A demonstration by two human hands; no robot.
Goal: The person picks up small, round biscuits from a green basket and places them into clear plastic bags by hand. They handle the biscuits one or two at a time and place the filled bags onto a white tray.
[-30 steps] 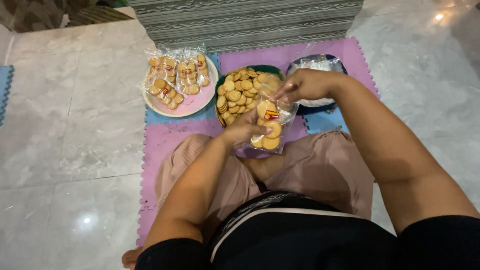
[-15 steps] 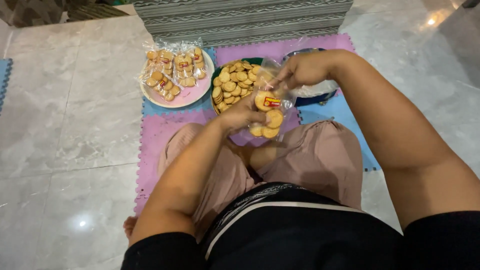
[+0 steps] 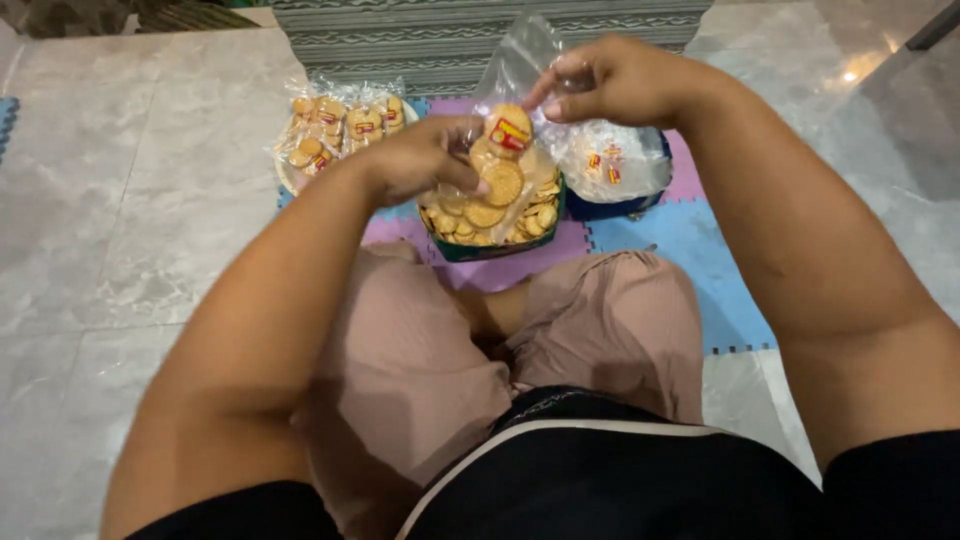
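My left hand (image 3: 425,158) grips the lower part of a clear plastic bag (image 3: 510,160) that holds a few round golden biscuits and a small red and yellow label. My right hand (image 3: 610,82) pinches the bag's open top and holds it up. Right behind the bag sits a dark green bowl (image 3: 495,248) heaped with several loose round biscuits. Both hands are raised above this bowl, over my crossed legs.
A pink plate (image 3: 285,172) with several packed biscuit bags stands at the back left. A dark bowl (image 3: 625,205) with empty clear bags and labels sits at the right. Purple and blue foam mat tiles (image 3: 700,260) lie on the grey marble floor. A striped rug (image 3: 450,40) lies beyond.
Both hands have lifted the bag higher and closer to the camera. My right hand has moved up to the bag's top. The view has shifted nearer to the bowls.
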